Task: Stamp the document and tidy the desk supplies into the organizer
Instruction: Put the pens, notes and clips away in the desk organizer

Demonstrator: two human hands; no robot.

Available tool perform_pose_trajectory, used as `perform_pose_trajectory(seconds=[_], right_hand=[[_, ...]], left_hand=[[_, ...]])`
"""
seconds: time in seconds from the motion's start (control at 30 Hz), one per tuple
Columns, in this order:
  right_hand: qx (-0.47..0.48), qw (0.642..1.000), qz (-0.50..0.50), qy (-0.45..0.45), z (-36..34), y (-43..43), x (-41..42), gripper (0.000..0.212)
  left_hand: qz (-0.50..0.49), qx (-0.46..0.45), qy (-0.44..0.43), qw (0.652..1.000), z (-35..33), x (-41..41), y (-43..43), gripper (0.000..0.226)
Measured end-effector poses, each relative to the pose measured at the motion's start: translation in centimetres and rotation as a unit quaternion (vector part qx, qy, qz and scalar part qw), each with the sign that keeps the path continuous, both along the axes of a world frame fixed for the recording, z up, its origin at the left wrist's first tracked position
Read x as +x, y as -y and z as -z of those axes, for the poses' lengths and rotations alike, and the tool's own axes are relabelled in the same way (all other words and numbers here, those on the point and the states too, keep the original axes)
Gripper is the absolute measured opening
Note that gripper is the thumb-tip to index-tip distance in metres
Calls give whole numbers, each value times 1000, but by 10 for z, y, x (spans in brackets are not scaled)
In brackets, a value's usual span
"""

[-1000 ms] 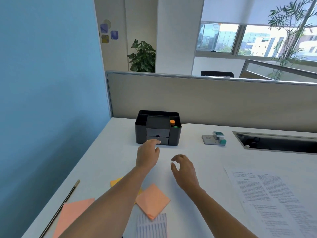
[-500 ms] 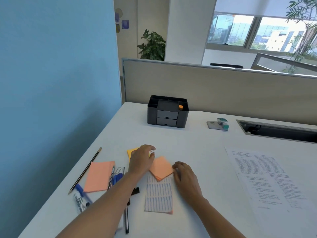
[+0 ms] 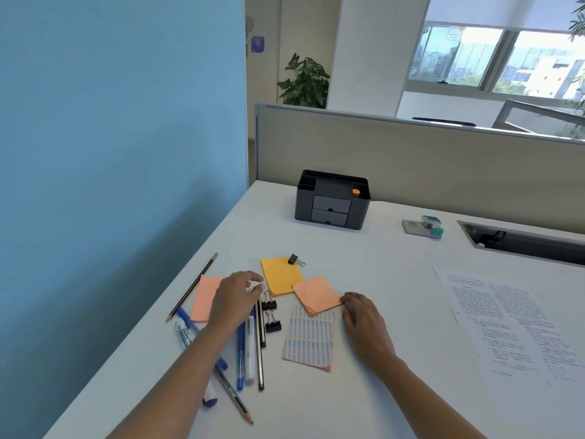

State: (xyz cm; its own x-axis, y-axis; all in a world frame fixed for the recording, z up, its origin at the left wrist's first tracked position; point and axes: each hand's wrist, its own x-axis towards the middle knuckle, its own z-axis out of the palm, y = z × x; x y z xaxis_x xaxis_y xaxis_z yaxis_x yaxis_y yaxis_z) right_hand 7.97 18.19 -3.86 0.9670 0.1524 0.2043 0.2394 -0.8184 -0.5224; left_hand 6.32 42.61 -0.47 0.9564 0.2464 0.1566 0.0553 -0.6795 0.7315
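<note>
One view only, head camera, looking down on the white bench (image 3: 395, 264).

Left hand (image 3: 235, 299) is hovering over the far ends of three pens lying side by side: blue pen (image 3: 240, 353), white pen (image 3: 250, 353), thin black pen (image 3: 260, 343). Its fingers are curving downward. A pale blur is sitting at the fingertips, so I cannot tell whether it is pinching anything.

Right hand (image 3: 364, 321) is resting on the bench with fingers loosely bent. The tips are touching the right edge of a salmon square sticky-note pad (image 3: 316, 296); it is holding nothing that shows.

That pad is overlapping the near right corner of a yellow sticky-note pad (image 3: 280, 275). A small black binder clip (image 3: 293, 259) is lying at the yellow pad's far right corner. A second salmon sticky-note pad (image 3: 204, 299) is lying partly under the left hand, with a black pencil (image 3: 193, 286) just beside it on the left. Two larger black binder clips (image 3: 273, 326) are lying just right of the pens, next to a lined label sheet (image 3: 308, 339).

Black plastic desk organizer (image 3: 332, 201) with two grey drawers is standing at the far edge by the beige partition (image 3: 443, 160). An orange cap (image 3: 356, 192) is showing in its right compartment. Grey-and-teal stamp (image 3: 424, 227) is sitting to the organizer's right, well apart from the printed white document (image 3: 519, 324) lying flat at the right.
</note>
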Motion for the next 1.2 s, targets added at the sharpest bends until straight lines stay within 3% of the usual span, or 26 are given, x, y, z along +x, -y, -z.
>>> perform_pose_trajectory(seconds=[0.27, 0.37, 0.53, 0.73, 0.9, 1.2], right_hand=[[53, 996, 37, 66, -8, -25, -15, 20], [56, 995, -21, 86, -17, -53, -28, 15], [40, 986, -161, 29, -34, -93, -53, 26], [-70, 965, -249, -29, -42, -117, -66, 36], [-100, 960, -255, -52, -40, -119, -69, 35], [-103, 971, -200, -78, -42, -102, -68, 31]], left_hand=[[-76, 28, -6, 997, 1, -29, -28, 13], [-93, 36, -25, 995, 1, -38, -34, 12], [-153, 41, -60, 986, -1, -56, -58, 12], [-197, 21, -137, 971, -4, -74, -77, 32], [-185, -5, -209, 960, -4, -82, -71, 47], [-166, -35, -210, 963, -3, -82, -66, 45]])
